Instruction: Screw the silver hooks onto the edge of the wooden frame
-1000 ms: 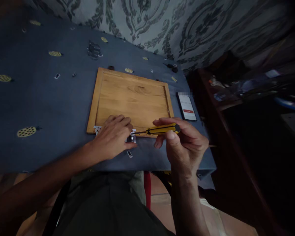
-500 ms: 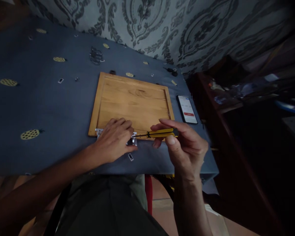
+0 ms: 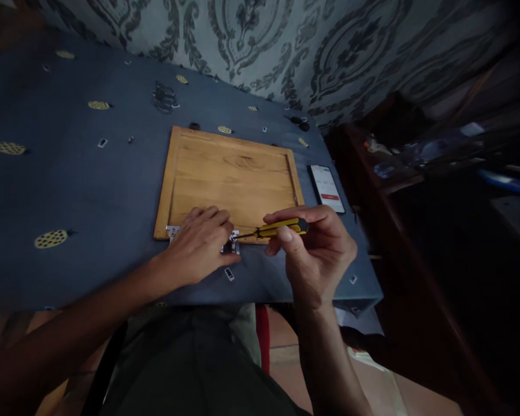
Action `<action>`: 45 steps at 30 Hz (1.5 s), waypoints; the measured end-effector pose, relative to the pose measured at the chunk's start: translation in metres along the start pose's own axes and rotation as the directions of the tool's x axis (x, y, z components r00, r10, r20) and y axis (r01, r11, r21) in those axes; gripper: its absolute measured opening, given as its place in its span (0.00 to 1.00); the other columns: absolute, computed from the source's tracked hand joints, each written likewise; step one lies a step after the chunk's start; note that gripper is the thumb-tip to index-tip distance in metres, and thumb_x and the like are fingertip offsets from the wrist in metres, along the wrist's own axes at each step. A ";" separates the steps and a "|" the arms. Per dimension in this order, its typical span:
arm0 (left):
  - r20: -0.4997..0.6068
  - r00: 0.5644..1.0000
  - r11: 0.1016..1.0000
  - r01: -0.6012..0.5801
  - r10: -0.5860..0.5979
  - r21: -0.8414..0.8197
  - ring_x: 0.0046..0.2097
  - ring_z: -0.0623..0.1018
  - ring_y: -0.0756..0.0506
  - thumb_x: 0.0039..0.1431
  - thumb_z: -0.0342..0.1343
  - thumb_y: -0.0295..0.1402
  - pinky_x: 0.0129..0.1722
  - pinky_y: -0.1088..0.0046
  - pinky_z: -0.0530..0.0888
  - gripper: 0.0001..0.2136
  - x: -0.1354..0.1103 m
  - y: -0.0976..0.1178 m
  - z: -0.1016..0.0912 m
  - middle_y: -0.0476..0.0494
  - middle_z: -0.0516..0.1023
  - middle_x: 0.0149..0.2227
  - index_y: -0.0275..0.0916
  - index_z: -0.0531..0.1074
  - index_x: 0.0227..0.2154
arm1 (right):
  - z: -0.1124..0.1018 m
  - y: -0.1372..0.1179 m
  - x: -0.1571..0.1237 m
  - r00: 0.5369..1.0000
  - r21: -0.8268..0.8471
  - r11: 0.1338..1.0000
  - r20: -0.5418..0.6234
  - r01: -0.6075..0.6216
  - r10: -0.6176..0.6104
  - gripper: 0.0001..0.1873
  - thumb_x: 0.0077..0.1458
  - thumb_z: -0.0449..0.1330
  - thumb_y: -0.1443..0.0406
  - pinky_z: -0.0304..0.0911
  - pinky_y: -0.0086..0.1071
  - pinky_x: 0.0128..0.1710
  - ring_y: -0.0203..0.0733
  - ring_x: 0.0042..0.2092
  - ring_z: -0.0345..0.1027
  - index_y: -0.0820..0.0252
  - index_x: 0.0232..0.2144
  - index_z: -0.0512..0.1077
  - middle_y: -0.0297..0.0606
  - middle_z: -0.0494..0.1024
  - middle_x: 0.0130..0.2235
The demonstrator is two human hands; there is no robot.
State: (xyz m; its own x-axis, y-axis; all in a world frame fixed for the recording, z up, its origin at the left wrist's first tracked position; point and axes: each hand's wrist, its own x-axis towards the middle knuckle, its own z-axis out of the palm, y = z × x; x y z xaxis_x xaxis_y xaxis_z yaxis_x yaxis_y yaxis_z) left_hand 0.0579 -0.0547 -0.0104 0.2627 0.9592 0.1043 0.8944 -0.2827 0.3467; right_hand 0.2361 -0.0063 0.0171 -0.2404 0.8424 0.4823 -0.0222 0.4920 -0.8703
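A wooden panel [image 3: 229, 173] lies flat on the blue patterned cloth [image 3: 78, 185]. A silver metal hinge [image 3: 233, 242] sits at the panel's near edge. My left hand [image 3: 197, 245] rests on this hinge, fingers curled down over it and pressing it to the wood. My right hand [image 3: 316, 251] grips a yellow and black screwdriver [image 3: 277, 228] held almost level, its tip pointing left and touching the hinge's right end. Most of the hinge is hidden under my left hand.
A lit phone [image 3: 327, 188] lies just right of the panel. Small metal parts are scattered on the cloth, with a cluster of hardware [image 3: 164, 97] at the back. A patterned wall rises behind. A dark shelf [image 3: 398, 167] stands to the right.
My right hand has drawn slightly left and closer round the screwdriver handle. The left hand stays on the hinge. The view shifted a little.
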 end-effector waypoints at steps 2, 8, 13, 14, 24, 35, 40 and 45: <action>0.001 1.000 1.000 0.004 -0.004 0.006 0.49 0.77 0.36 0.58 0.71 0.44 0.48 0.60 0.70 0.16 0.000 0.000 -0.001 0.41 0.79 0.41 0.36 0.79 0.39 | -0.003 -0.002 -0.001 0.999 0.014 1.000 0.040 -0.023 0.022 0.09 0.58 0.73 0.59 0.71 0.26 0.21 0.30 0.22 0.71 0.55 0.38 0.79 0.32 0.85 0.36; 0.006 1.000 1.000 0.000 0.000 0.001 0.49 0.77 0.36 0.59 0.71 0.43 0.47 0.60 0.70 0.16 0.000 0.000 -0.001 0.41 0.78 0.41 0.36 0.79 0.39 | -0.015 -0.004 -0.002 0.985 -0.003 0.999 0.170 -0.036 0.036 0.13 0.63 0.69 0.61 0.76 0.30 0.28 0.32 0.26 0.76 0.47 0.50 0.81 0.33 0.86 0.42; 0.005 1.000 1.000 0.008 -0.008 0.009 0.49 0.77 0.36 0.58 0.72 0.44 0.48 0.61 0.70 0.16 0.000 0.001 -0.001 0.41 0.79 0.41 0.36 0.79 0.40 | -0.014 -0.002 -0.001 0.992 -0.037 0.999 0.119 -0.026 0.031 0.09 0.62 0.69 0.62 0.72 0.28 0.25 0.30 0.23 0.72 0.49 0.46 0.82 0.33 0.86 0.41; 0.004 1.000 1.000 0.007 -0.007 0.012 0.49 0.77 0.36 0.58 0.72 0.44 0.48 0.61 0.70 0.17 0.000 0.001 -0.001 0.41 0.79 0.42 0.36 0.79 0.40 | -0.013 -0.002 -0.001 0.993 -0.041 0.999 0.113 -0.025 0.030 0.09 0.62 0.69 0.61 0.71 0.29 0.25 0.30 0.23 0.72 0.49 0.45 0.82 0.33 0.86 0.42; -0.009 1.000 1.000 -0.004 0.004 -0.002 0.49 0.77 0.37 0.59 0.71 0.44 0.47 0.60 0.70 0.15 -0.001 0.000 0.000 0.42 0.79 0.41 0.37 0.78 0.38 | -0.003 0.000 0.004 0.985 -0.201 0.966 0.088 0.164 -0.149 0.06 0.57 0.73 0.59 0.68 0.33 0.29 0.41 0.36 0.73 0.52 0.35 0.80 0.34 0.80 0.34; 0.023 1.000 0.999 0.010 -0.009 -0.044 0.52 0.76 0.36 0.60 0.70 0.44 0.50 0.58 0.70 0.16 -0.001 -0.001 0.000 0.41 0.79 0.46 0.37 0.77 0.39 | 0.035 -0.008 -0.004 0.998 0.038 0.998 -0.021 -0.052 0.053 0.13 0.72 0.53 0.54 0.74 0.39 0.41 0.41 0.37 0.74 0.52 0.40 0.71 0.35 0.77 0.36; -0.002 1.000 0.999 -0.010 0.010 -0.035 0.49 0.76 0.36 0.60 0.69 0.46 0.48 0.58 0.70 0.17 -0.002 -0.001 0.002 0.41 0.79 0.43 0.37 0.77 0.38 | 0.051 -0.005 0.003 0.993 0.146 0.988 -0.104 -0.044 0.059 0.18 0.70 0.53 0.53 0.59 0.31 0.24 0.36 0.25 0.56 0.51 0.29 0.60 0.28 0.59 0.25; 0.033 0.999 0.999 0.018 -0.017 -0.027 0.50 0.76 0.36 0.60 0.70 0.43 0.49 0.58 0.70 0.15 0.001 0.002 -0.002 0.40 0.79 0.42 0.37 0.77 0.37 | 0.045 -0.001 0.014 0.998 0.276 0.960 0.061 -0.050 0.035 0.27 0.67 0.58 0.47 0.49 0.29 0.17 0.32 0.18 0.40 0.52 0.24 0.54 0.22 0.46 0.19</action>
State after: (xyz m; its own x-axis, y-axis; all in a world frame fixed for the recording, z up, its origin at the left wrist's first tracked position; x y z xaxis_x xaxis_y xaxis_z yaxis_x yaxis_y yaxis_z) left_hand 0.0587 -0.0546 -0.0077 0.2598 0.9633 0.0672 0.8887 -0.2657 0.3737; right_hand 0.1890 -0.0047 0.0206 -0.3000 0.8439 0.4449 -0.2774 0.3690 -0.8871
